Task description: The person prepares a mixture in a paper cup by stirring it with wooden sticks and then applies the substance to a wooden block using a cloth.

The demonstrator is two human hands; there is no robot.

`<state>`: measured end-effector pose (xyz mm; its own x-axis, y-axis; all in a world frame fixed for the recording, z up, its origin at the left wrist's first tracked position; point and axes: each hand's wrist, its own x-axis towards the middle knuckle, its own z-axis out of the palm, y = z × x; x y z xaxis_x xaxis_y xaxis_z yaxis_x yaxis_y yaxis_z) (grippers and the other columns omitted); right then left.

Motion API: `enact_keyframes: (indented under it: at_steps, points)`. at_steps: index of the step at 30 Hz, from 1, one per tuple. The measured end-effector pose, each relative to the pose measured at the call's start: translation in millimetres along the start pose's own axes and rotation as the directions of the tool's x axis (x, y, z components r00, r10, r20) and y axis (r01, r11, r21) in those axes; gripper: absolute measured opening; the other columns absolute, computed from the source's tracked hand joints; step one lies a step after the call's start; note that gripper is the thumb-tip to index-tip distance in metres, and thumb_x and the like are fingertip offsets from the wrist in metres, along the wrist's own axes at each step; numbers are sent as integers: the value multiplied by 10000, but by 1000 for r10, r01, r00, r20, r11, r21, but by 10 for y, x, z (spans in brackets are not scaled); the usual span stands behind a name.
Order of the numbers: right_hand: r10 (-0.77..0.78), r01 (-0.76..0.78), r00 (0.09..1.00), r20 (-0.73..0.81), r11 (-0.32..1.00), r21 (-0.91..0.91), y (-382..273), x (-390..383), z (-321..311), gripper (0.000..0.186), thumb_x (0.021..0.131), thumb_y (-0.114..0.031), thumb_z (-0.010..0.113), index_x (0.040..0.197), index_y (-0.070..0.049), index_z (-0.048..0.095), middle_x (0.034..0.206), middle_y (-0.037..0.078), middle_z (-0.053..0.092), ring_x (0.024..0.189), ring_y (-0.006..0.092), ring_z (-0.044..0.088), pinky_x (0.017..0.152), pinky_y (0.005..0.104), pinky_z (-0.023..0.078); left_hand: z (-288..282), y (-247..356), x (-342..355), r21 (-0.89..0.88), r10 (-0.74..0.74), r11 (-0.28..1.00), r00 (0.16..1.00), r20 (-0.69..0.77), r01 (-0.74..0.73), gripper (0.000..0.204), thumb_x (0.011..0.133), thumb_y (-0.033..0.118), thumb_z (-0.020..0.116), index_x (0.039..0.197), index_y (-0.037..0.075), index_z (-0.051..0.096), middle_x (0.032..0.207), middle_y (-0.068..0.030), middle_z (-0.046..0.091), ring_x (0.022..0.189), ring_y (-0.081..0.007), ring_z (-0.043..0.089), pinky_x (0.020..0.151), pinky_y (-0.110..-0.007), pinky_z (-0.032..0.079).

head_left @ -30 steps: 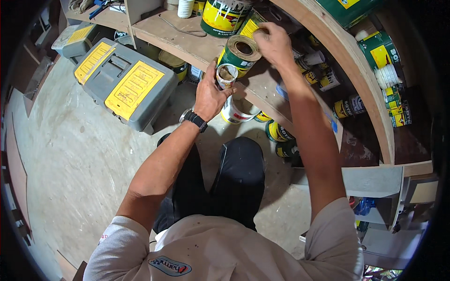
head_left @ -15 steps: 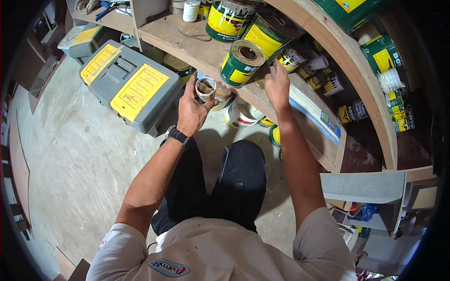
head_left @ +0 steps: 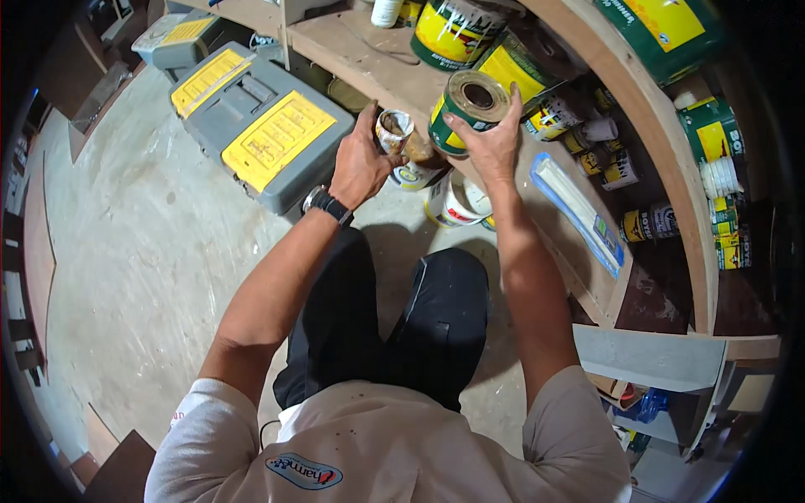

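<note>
My left hand (head_left: 365,163), with a black-strapped watch at the wrist, grips a small white tin (head_left: 392,128) streaked with brown, held just off the shelf's front edge. My right hand (head_left: 493,142) is wrapped round a green and yellow paint can (head_left: 466,107) with a dirty ringed top, fingers on its far side and thumb at its near side. Behind that can stand a larger drip-stained paint can (head_left: 453,35) and a green can with a yellow label (head_left: 511,65). A long blue-and-white packet (head_left: 570,210) lies on the shelf board right of my right hand.
A grey toolbox with yellow lids (head_left: 260,126) sits on the concrete floor (head_left: 134,277) at left, a smaller box (head_left: 180,46) behind it. Buckets (head_left: 457,201) stand under the wooden shelf (head_left: 352,50). Paint cans (head_left: 704,134) fill compartments at right, past a curved board.
My left hand has drawn the small tin away from the green can, then moved slightly right. My right hand has left the back cans and taken hold of the green can at the front.
</note>
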<state>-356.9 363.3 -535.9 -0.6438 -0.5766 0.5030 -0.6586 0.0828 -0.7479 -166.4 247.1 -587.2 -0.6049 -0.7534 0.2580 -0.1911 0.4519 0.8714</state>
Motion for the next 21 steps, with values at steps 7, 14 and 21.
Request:
enact_keyframes:
  at_steps: [7, 14, 21]
  points:
    - [-206, 216, 960, 188, 976, -29, -213, -167, 24, 1224, 701, -222, 976, 1593, 53, 185, 1396, 238, 574, 1288, 290, 590, 1135, 397, 445, -47, -158, -149, 90, 28, 996, 996, -87, -20, 1072, 647, 174, 975, 1527, -28, 395, 1178, -254, 716, 1071, -374, 709, 914, -406, 560]
    - [-303, 359, 878, 369, 929, -90, -457, -390, 162, 1232, 681, -181, 970, 1618, -2, 190, 1497, 265, 465, 1377, 366, 516, 1160, 450, 420, -166, -264, -469, 87, -35, 995, 984, -174, 50, 1035, 679, 133, 946, 1541, 9, 386, 1155, -256, 710, 1013, -434, 690, 875, -442, 551]
    - [-334, 436, 815, 473, 892, -120, -453, -495, 279, 1194, 692, -209, 939, 1609, -5, 202, 1496, 308, 427, 1380, 472, 465, 1145, 513, 424, -241, -325, -682, 163, 31, 987, 971, -235, 8, 949, 712, 119, 904, 1508, -20, 405, 973, -234, 688, 925, -410, 638, 824, -488, 519]
